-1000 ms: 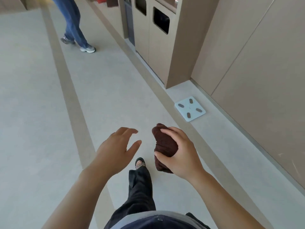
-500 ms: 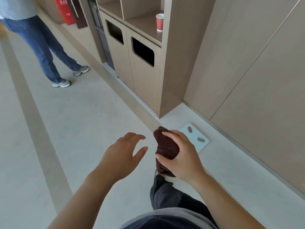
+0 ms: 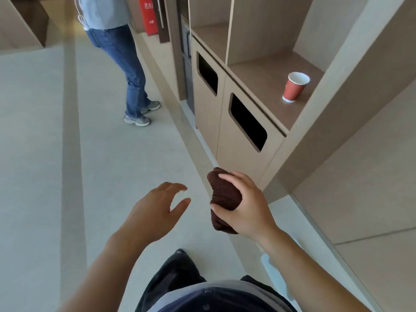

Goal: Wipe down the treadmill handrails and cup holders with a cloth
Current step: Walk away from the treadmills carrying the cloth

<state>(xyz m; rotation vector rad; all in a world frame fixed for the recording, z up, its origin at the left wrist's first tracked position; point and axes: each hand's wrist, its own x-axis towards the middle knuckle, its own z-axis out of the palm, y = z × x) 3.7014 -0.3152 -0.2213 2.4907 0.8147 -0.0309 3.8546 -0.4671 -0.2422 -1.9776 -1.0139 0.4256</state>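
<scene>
A dark brown cloth (image 3: 221, 194) is bunched up in my right hand (image 3: 247, 208), which grips it at waist height in the lower middle of the view. To its left my left hand (image 3: 155, 212) hovers open with fingers spread, a short gap from the cloth and holding nothing. No treadmill, handrail or cup holder is in view. My dark trouser leg (image 3: 175, 273) shows below the hands.
A beige cabinet (image 3: 236, 122) with two dark bin slots stands along the right wall; a red paper cup (image 3: 293, 86) sits on its shelf. A person in blue jeans (image 3: 126, 64) stands ahead on the left. A pale scale (image 3: 276, 275) lies on the floor under my right arm.
I have walked forward: the cabinet and the person in jeans are closer, and the scale has slid from ahead to beneath my right arm. Both hands keep their pose.
</scene>
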